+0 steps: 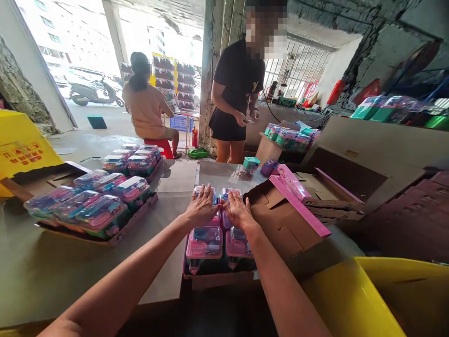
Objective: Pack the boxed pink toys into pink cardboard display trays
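In front of me, at the table's near edge, a pink-edged cardboard tray (224, 282) holds several clear-lidded plastic boxes (204, 241) with pink and green contents. My left hand (202, 205) lies palm down, fingers stretched out, over the lids of the far left boxes. Beside it my right hand (235, 208) rests flat on the far right boxes, its fingers pointing away from me. The two thumbs nearly meet between the columns. Both hands hide much of the middle boxes. A brown cardboard box with pink flaps (298, 206) stands open against the tray's right side.
On the left, another filled tray (115, 238) sits near a yellow carton (30, 140). One teal box (251, 164) stands at the table's far edge. A person in black (238, 75) stands across; another sits on a red stool (163, 144). A yellow bin (375, 290) is low right.
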Action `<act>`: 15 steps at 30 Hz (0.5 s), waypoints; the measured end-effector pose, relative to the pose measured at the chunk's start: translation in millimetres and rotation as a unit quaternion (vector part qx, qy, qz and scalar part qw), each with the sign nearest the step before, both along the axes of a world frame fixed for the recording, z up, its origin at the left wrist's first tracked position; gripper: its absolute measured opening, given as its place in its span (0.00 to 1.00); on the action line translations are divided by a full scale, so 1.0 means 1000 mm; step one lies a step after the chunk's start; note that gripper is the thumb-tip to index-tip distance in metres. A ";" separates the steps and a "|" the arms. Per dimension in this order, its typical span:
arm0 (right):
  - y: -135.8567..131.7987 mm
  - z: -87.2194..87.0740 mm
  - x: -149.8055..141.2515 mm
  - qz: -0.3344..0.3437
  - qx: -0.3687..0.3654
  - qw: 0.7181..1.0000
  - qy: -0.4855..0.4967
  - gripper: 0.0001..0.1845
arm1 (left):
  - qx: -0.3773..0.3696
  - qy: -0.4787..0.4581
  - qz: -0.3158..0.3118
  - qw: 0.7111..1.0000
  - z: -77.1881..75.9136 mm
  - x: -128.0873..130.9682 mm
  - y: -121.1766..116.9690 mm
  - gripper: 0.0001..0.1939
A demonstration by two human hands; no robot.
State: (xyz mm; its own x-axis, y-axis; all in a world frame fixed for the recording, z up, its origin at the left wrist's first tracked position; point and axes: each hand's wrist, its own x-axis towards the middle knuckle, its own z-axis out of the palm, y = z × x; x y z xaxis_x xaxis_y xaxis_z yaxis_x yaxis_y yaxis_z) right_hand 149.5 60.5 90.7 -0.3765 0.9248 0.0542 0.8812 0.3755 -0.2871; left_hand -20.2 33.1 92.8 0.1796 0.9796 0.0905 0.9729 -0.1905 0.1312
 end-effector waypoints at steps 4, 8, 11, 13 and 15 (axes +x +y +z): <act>0.021 -0.001 -0.007 -0.010 -0.037 0.998 -0.047 0.38 | -0.041 0.019 0.008 0.999 0.004 -0.003 0.010 0.35; 0.033 0.003 0.006 0.024 -0.048 0.997 -0.063 0.34 | -0.022 0.047 -0.050 0.997 0.010 -0.016 0.015 0.29; 0.053 0.013 0.015 0.063 -0.024 0.996 -0.062 0.29 | 0.035 0.031 -0.102 0.994 0.014 -0.032 0.035 0.21; 0.070 0.015 0.015 0.082 0.009 0.995 -0.049 0.29 | 0.073 0.001 -0.112 0.991 0.012 -0.040 0.055 0.20; 0.084 0.010 0.011 0.092 0.016 0.995 -0.041 0.31 | 0.097 -0.018 -0.116 0.988 0.006 -0.043 0.075 0.22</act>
